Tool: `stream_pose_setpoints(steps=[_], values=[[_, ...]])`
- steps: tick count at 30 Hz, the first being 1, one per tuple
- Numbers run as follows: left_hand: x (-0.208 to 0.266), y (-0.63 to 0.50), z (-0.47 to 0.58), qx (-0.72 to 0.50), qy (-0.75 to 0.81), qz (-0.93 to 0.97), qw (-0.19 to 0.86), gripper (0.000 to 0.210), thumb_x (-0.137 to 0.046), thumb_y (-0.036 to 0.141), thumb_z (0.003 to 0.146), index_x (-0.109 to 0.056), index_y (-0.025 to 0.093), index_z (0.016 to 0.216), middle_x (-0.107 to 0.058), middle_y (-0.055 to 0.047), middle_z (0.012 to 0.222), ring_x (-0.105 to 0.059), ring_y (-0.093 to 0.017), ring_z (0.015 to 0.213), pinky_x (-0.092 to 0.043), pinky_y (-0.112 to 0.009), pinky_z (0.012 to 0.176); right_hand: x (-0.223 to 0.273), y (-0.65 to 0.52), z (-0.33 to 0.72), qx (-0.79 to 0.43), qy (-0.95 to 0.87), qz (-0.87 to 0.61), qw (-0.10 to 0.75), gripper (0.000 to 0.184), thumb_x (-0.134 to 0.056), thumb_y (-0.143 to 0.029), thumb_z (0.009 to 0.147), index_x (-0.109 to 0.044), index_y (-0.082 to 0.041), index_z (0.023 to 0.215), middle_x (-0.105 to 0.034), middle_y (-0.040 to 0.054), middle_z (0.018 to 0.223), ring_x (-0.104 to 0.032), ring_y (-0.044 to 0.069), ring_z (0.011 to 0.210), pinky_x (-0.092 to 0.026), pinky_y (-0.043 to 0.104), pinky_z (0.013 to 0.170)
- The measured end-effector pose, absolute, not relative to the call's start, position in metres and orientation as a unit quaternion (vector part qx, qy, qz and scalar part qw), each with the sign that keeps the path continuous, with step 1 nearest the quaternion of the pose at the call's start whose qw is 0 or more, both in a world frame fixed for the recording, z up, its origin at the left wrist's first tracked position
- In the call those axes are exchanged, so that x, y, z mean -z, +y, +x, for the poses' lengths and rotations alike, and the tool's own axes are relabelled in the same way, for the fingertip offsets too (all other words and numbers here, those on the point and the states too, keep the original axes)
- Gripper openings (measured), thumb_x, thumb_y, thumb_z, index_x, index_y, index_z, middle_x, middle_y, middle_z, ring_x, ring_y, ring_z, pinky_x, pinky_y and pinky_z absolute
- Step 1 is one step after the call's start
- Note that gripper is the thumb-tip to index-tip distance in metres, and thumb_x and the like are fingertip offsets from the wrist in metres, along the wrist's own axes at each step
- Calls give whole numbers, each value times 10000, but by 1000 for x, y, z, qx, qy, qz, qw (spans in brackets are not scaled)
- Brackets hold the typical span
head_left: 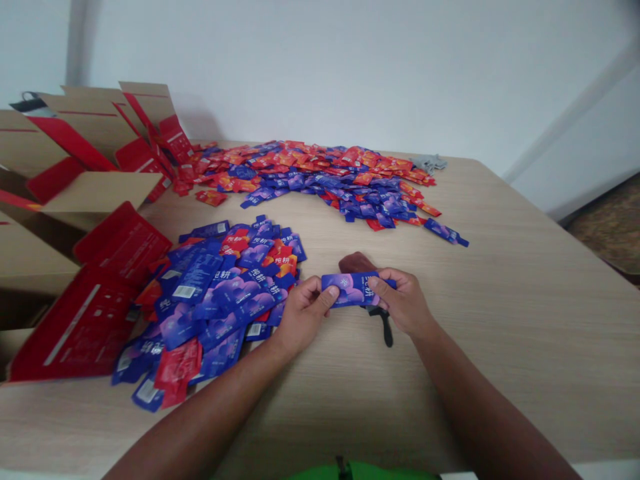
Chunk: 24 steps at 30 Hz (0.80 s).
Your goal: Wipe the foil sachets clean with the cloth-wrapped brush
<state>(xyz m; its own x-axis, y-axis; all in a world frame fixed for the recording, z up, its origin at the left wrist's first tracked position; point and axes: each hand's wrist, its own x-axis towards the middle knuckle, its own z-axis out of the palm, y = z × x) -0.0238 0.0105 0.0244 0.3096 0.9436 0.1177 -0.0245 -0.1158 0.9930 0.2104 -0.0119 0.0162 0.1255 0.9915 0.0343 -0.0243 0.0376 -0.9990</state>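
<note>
My left hand (303,312) and my right hand (403,300) together hold one flat purple-blue sachet (354,291) level above the table, each pinching one end. Just left of my left hand lies a near pile of blue, purple and red sachets (220,300). A dark brown object with a black strap (370,293) lies on the table under the held sachet, mostly hidden by it and my right hand.
A far, wide spread of red and blue sachets (330,177) covers the back of the wooden table (500,320). Open cardboard boxes with red flaps (95,173) stand at the left. A grey cloth (429,162) lies at the far pile's right end.
</note>
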Motion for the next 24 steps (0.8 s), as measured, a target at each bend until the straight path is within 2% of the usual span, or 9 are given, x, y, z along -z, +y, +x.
stream_pose_setpoints(steps=[4, 8, 14, 19, 24], values=[[-31, 9, -24, -436, 387, 586, 563, 479, -747, 562, 942, -562, 183, 716, -508, 40, 649, -443, -107, 619, -345, -239, 575, -26, -14, 211, -467, -494, -510, 527, 429, -843, -551, 882, -679, -188, 723, -568, -32, 526, -446, 92, 458, -337, 212, 433], [-37, 9, -24, -412, 392, 606, 557, 488, -762, 577, 919, -604, 171, 699, -482, 35, 658, -412, -104, 623, -319, -234, 556, -28, -16, 209, -500, -502, -501, 498, 419, -886, -528, 846, -675, -187, 723, -595, -26, 552, -480, 89, 454, -346, 206, 427], [-35, 10, -23, -436, 421, 574, 550, 443, -745, 565, 939, -662, 173, 753, -514, 33, 663, -430, -107, 624, -358, -235, 577, -23, -17, 199, -559, -435, -443, 549, 530, -894, -678, 753, -721, -194, 884, -618, -20, 596, -516, 114, 479, -379, 229, 435], [-34, 9, -21, -462, 427, 560, 540, 404, -756, 558, 933, -697, 174, 822, -593, 18, 730, -485, -117, 667, -400, -234, 610, -20, -18, 191, -514, -504, -471, 510, 456, -826, -618, 865, -712, -184, 779, -634, 0, 574, -520, 118, 487, -397, 245, 465], [-30, 8, -18, -429, 395, 562, 587, 435, -801, 562, 899, -651, 168, 790, -593, 22, 710, -487, -109, 651, -405, -228, 612, -24, -21, 187, -458, -489, -523, 527, 501, -760, -635, 918, -683, -191, 699, -593, -7, 527, -491, 117, 465, -388, 247, 447]])
